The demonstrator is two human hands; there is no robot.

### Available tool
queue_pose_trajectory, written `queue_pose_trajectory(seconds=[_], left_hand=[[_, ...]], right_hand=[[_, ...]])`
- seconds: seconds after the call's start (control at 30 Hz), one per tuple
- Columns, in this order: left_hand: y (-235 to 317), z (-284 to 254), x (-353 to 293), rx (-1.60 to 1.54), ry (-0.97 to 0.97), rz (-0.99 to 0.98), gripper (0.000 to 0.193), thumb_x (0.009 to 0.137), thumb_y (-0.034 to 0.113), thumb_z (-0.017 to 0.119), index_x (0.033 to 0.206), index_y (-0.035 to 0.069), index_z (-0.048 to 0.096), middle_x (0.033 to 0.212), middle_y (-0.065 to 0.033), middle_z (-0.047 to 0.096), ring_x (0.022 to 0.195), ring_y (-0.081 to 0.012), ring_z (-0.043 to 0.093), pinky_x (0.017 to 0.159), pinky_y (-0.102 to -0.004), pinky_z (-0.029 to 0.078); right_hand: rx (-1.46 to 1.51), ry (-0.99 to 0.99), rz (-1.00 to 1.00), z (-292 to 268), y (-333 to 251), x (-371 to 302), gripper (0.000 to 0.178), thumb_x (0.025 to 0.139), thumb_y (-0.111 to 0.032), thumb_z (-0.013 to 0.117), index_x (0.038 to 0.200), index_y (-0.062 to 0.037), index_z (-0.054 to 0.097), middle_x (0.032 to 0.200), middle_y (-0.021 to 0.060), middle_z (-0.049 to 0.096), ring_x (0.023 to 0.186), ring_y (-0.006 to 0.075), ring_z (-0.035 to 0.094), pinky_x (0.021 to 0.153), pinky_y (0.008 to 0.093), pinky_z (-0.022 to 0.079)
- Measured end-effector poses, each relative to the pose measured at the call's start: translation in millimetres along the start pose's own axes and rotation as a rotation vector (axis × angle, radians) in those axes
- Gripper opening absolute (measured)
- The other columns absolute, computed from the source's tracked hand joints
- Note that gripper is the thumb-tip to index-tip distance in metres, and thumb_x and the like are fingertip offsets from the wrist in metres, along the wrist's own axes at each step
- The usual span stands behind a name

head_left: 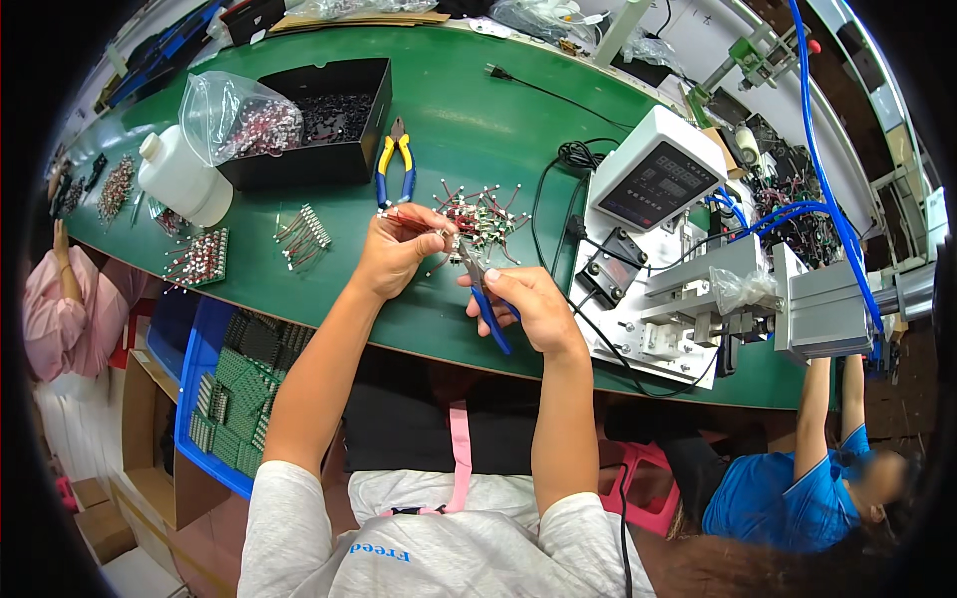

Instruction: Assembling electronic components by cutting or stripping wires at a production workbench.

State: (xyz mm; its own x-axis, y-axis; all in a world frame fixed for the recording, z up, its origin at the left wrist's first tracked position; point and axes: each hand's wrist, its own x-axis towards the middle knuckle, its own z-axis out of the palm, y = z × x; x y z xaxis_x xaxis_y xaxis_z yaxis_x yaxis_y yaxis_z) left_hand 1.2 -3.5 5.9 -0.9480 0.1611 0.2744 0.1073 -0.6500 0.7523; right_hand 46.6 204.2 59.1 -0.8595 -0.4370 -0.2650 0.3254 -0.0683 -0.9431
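Note:
My left hand [397,251] is closed in a pinch on a small part with red wires, mostly hidden by the fingers. My right hand [538,304] grips blue-handled cutters [485,311], whose metal jaws reach up to the left fingertips. Whether the jaws touch the part I cannot tell. Just beyond both hands lies a loose heap of small wired parts [488,217] with red and black leads and white ends. A pair of pliers [397,164] with yellow and blue handles rests on the green table beyond my left hand.
Left stand a black box [299,164] of small black parts, a clear bag [234,120], a white bottle [184,179] and wired boards [302,237]. Right is a machine with a display box [658,169] and cables. A blue bin [214,453] of green boards sits lower left. Co-workers sit either side.

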Motion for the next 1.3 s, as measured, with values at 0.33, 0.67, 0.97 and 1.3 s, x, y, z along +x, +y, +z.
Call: queue_pose_trajectory(seconds=[0.33,0.67,0.97,1.3], left_hand=[[-1.8,1.9,4.9,0.420,0.365,0.090,0.020,0.078,-0.009,0.067,0.095,-0.001,0.062,0.091,-0.0103,0.065,0.075,-0.0143,0.060,0.073,-0.0235,0.051],[-2.8,6.7,2.5,0.359,0.203,0.006,0.022,0.077,-0.008,0.069,0.098,-0.002,0.064,0.095,-0.0090,0.065,0.079,-0.0144,0.060,0.074,-0.0226,0.050],[-5.5,4.3,0.3,0.397,0.014,-0.006,0.021,0.074,-0.009,0.071,0.092,0.000,0.067,0.099,-0.0089,0.065,0.085,-0.0164,0.060,0.080,-0.0250,0.048],[-3.9,5.2,-1.5,0.535,-0.009,0.004,0.022,0.070,-0.010,0.073,0.089,0.001,0.067,0.095,-0.0101,0.067,0.089,-0.0189,0.060,0.086,-0.0290,0.047]], right_hand=[[-0.951,0.397,0.055,10.9,-43.3,3.2,0.038,0.090,-0.027,0.051,0.090,0.0078,0.067,0.071,0.0081,0.064,0.057,0.0149,0.054,0.055,0.0244,0.043],[-0.610,0.245,-0.032,-0.7,-19.0,-6.7,0.038,0.089,-0.027,0.054,0.094,0.0079,0.067,0.072,0.0079,0.063,0.061,0.0156,0.055,0.058,0.0250,0.044],[-0.471,0.154,0.032,0.6,-11.3,-5.1,0.039,0.089,-0.027,0.054,0.096,0.0091,0.067,0.073,0.0085,0.063,0.058,0.0146,0.054,0.056,0.0241,0.044],[-0.503,0.188,0.037,2.6,-9.0,-2.2,0.039,0.089,-0.027,0.054,0.097,0.0092,0.067,0.072,0.0080,0.063,0.056,0.0137,0.054,0.054,0.0241,0.043]])
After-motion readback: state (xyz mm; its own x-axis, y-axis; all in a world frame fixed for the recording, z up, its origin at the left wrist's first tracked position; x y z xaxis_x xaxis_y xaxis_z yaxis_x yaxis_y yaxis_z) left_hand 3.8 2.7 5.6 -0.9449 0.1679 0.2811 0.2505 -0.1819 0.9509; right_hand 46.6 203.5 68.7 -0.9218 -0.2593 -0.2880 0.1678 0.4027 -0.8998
